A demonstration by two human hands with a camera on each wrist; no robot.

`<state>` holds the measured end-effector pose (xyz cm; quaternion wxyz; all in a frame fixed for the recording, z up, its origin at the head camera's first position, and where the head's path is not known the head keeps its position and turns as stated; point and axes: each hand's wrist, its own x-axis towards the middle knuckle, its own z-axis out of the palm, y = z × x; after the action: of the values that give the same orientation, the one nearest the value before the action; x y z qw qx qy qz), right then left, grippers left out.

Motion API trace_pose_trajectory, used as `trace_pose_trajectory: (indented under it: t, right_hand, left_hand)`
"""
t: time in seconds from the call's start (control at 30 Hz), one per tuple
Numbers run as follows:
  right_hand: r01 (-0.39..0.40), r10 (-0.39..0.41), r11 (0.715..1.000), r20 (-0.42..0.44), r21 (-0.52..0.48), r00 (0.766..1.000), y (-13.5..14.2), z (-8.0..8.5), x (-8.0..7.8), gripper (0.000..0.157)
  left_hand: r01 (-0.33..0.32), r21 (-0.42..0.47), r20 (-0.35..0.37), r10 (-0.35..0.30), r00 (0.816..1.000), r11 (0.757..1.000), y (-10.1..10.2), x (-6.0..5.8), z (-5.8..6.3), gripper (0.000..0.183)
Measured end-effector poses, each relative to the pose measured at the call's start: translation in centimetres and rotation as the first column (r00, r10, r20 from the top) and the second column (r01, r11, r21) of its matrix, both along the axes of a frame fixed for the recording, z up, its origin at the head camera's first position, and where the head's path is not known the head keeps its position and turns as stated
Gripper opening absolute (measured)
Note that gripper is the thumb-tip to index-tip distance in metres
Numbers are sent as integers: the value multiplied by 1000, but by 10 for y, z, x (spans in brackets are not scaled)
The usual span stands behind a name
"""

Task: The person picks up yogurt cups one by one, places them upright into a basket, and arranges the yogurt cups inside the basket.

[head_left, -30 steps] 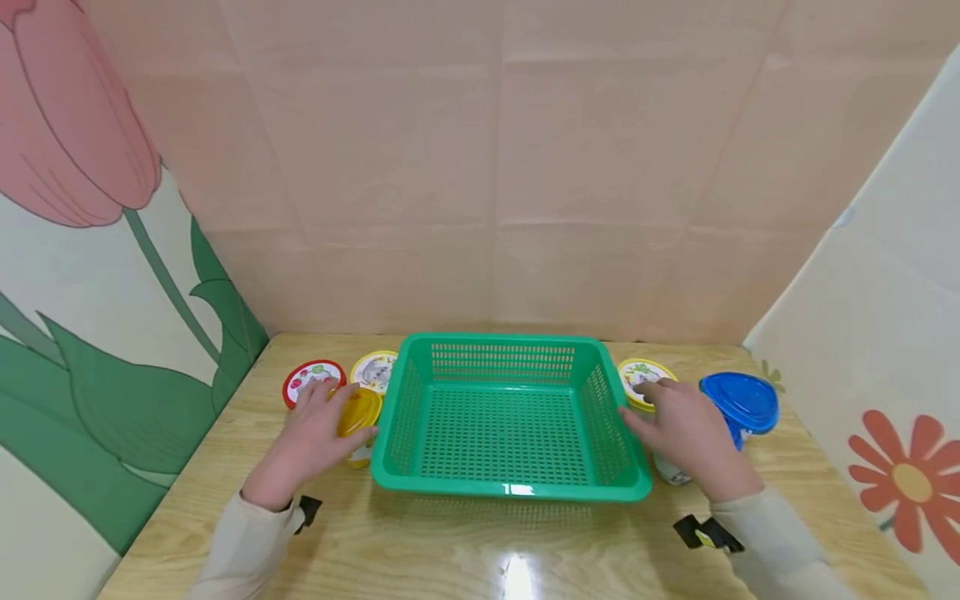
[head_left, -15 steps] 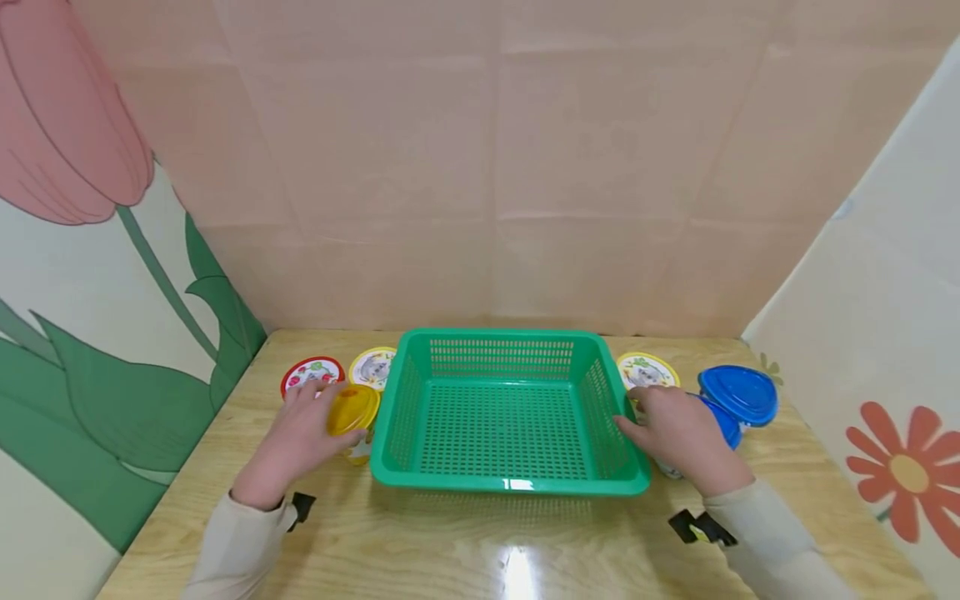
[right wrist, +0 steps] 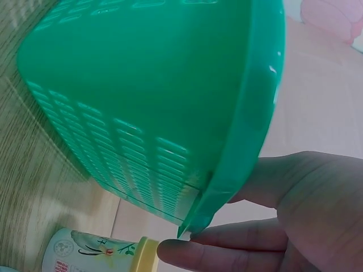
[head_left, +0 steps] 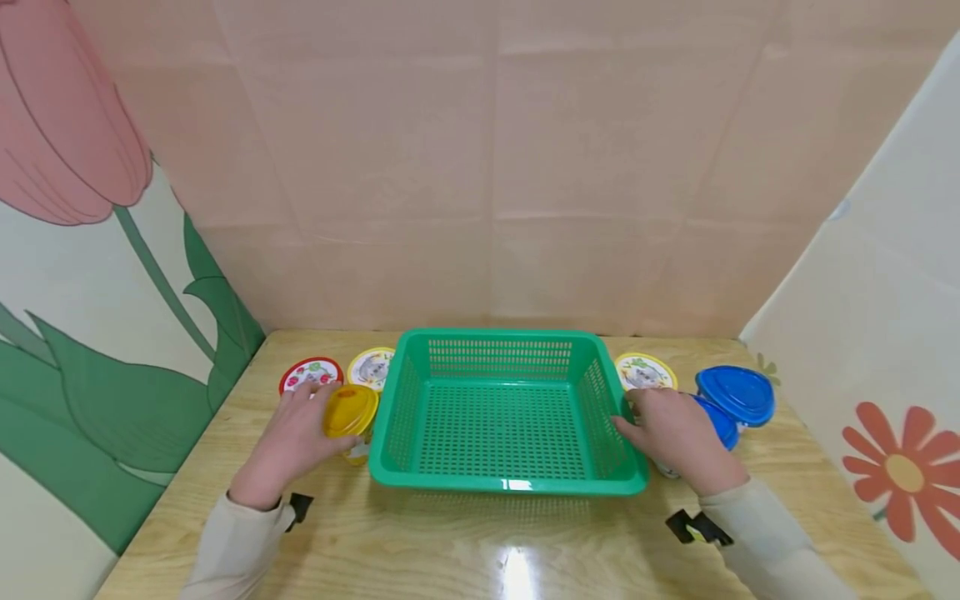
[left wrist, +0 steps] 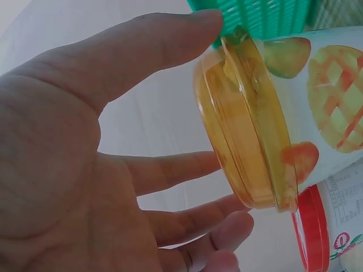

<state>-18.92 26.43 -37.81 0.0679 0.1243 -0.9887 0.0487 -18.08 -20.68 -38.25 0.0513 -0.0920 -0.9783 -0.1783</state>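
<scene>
On the wooden table sits a green perforated plastic basket [head_left: 510, 483]. My left hand [head_left: 294, 442] reaches over a canister with an amber lid [head_left: 350, 412], left of the basket. Its thumb lies at one side of the lid and its fingers at the other; in the left wrist view the mango-printed canister [left wrist: 317, 96] shows beyond the lid. With my right hand [head_left: 678, 433] I grip the basket's right rim, thumb inside and fingers outside. A yellow-lidded canister [right wrist: 102, 252] stands near those fingertips in the right wrist view.
A red-rimmed lid [head_left: 311, 373] and a yellow-rimmed lid [head_left: 371, 368] show behind my left hand. To the right are another yellow-rimmed lid [head_left: 645, 372] and two blue-lidded containers [head_left: 738, 394]. A peach-coloured wall [head_left: 495, 208] rises behind the table.
Both hands have closed in slightly: the left around the amber lid, which shifted a little left, and the right onto the basket's rim. The basket stays in place.
</scene>
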Motion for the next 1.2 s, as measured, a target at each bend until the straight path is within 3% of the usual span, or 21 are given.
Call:
trace_pose_trajectory:
  t: [0.3,0.93,1.2]
  right_hand:
    - [15,-14,1000,74,-10,997,-2,4,5,30]
    - [-22,22,1000,33,0,999,-3,7,15,35]
    - [14,-11,999,73,-40,997,-2,8,16,39]
  left_hand:
    - [-12,-5,-2,12,1000,1000,-1,-1,-3,81]
    - [-34,14,23,34,999,999,1,-2,-6,83]
    - [-32,16,56,31,998,999,2,-3,-5,91]
